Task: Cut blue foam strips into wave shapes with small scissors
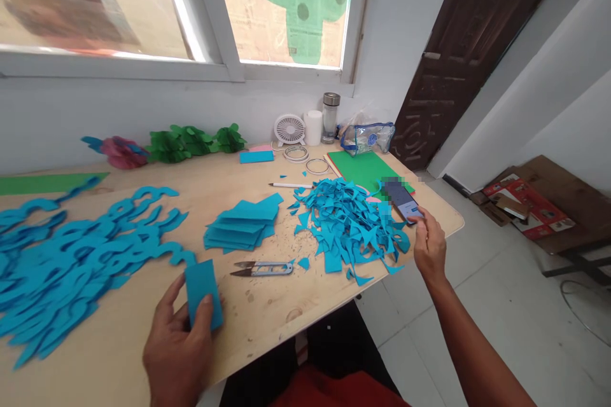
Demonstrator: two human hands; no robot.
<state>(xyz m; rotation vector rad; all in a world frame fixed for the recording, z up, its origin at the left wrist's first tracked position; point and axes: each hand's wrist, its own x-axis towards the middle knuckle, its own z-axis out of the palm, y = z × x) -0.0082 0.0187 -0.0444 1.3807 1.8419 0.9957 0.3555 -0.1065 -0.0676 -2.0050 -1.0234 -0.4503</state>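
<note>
My left hand (180,343) is closed on a small folded blue paper rectangle (203,292), thumb on top and fingers behind. Over at the table's right end, my right hand (430,245) has its thumb and fingers drawn together at the near end of a smartphone (401,200) with a lit screen. A pile of blue paper scraps (346,219) spreads just left of the phone. Between my hands lie thread snips (262,268) and a stack of folded blue paper (242,226). Left of my left hand are many curvy cut blue paper strips (95,241).
A pencil (290,186), tape rolls (296,153), green paper sheets (365,168), a small fan (289,130), a glass bottle (330,117) and a clear pouch (367,138) sit toward the back. Paper flowers (191,143) line the wall. Flattened cardboard (529,203) is at right.
</note>
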